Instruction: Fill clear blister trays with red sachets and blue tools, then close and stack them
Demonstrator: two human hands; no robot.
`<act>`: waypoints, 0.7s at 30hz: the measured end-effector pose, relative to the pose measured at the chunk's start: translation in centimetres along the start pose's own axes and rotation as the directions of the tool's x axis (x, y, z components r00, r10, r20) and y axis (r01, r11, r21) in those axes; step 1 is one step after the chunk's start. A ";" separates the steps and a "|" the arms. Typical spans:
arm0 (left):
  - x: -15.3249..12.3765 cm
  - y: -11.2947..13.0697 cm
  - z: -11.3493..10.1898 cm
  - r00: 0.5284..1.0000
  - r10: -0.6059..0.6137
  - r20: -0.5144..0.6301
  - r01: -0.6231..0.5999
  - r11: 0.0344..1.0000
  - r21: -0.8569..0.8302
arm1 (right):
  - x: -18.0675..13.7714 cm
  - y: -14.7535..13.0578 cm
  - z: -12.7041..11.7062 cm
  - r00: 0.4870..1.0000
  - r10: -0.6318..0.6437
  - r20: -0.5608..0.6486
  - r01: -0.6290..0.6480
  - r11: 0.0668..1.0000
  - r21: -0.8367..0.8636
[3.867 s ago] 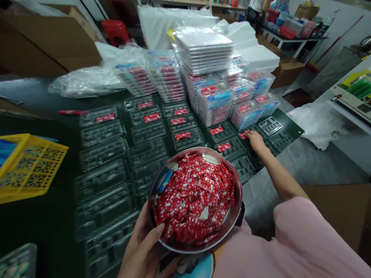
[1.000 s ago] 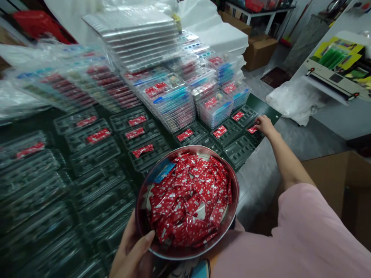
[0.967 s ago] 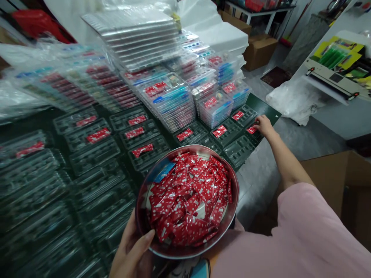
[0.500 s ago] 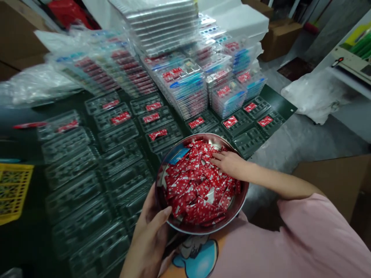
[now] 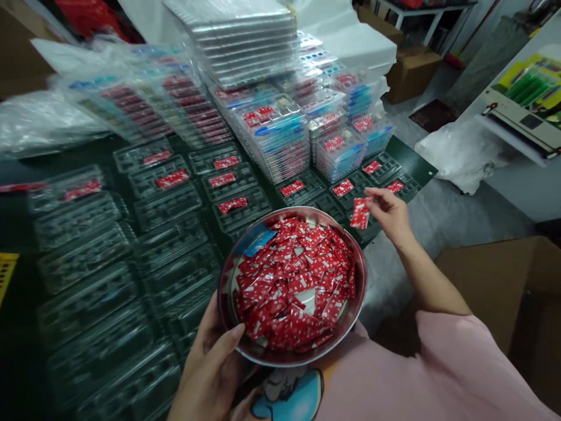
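Note:
A round metal bowl [image 5: 360, 292] sits close to my body, filled with small red packets [image 5: 280, 280] with white marks. My left hand [image 5: 210, 356] grips its near left side, thumb over the rim. Beyond the bowl's right edge, my right hand [image 5: 390, 213] pinches one red packet [image 5: 360, 213] above the clear plastic trays [image 5: 372, 229]. Single red packets lie in several trays, such as the red packet [image 5: 342, 187] just left of my right hand. A blue packet [image 5: 259, 242] lies in the bowl at its far left.
Tall stacks of filled trays [image 5: 280, 143] stand at the back of the dark table [image 5: 414, 153]. Rows of clear trays [image 5: 100, 292] cover the left side. A cardboard box [image 5: 482, 269] stands open at right, and a white plastic bag [image 5: 456, 158] lies beyond the table.
My right hand has lifted out of the bowl and moved right and away from me, now with one red packet. The bowl, held by my left hand, has shifted slightly left in view.

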State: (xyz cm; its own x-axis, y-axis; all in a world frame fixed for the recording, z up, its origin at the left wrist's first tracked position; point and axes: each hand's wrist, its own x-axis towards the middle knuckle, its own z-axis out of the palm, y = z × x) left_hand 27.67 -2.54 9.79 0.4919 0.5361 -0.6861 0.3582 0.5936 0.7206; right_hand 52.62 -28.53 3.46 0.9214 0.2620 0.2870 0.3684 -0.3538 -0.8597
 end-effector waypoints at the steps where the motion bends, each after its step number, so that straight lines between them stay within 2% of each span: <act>1: 0.3 0.0 -0.2 1.000 -0.005 -0.006 0.005 1.000 -0.011 | 0.3 1.6 -0.3 0.994 0.042 -0.100 -0.045 0.999 -0.023; 4: 0.7 0.0 -0.8 1.000 -0.023 -0.010 0.023 1.000 -0.018 | 0.2 6.0 -0.2 0.956 0.138 -0.258 -0.170 0.979 -0.109; 8: 0.3 0.3 -1.1 1.000 -0.011 -0.025 0.010 1.000 -0.010 | -1.3 8.8 1.4 0.939 0.153 -0.309 -0.239 0.935 -0.262; 10: 0.1 0.5 -1.3 1.000 -0.008 -0.020 0.007 1.000 -0.007 | -1.8 9.2 1.8 0.954 0.117 -0.275 -0.222 0.895 -0.388; 13: 0.0 0.8 -1.8 1.000 -0.017 0.003 0.017 1.000 -0.018 | -2.0 9.1 1.6 0.983 0.097 -0.153 -0.170 0.789 -0.591; 18: -0.3 1.0 -2.8 1.000 -0.007 0.005 0.008 0.999 -0.043 | -1.9 8.2 1.5 0.985 0.168 -0.042 -0.128 0.547 -0.827; 21: -0.2 0.8 -3.7 1.000 0.002 0.010 -0.002 0.998 -0.059 | -1.6 7.5 2.4 0.968 0.245 -0.062 -0.164 0.422 -0.892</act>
State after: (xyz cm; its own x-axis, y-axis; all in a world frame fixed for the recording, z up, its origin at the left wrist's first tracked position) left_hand 24.90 -0.02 10.13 0.5007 0.5314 -0.6833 0.3098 0.6270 0.7147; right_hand 53.62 -29.43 -4.49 0.9894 0.1110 0.0936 0.1145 -0.9929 -0.0332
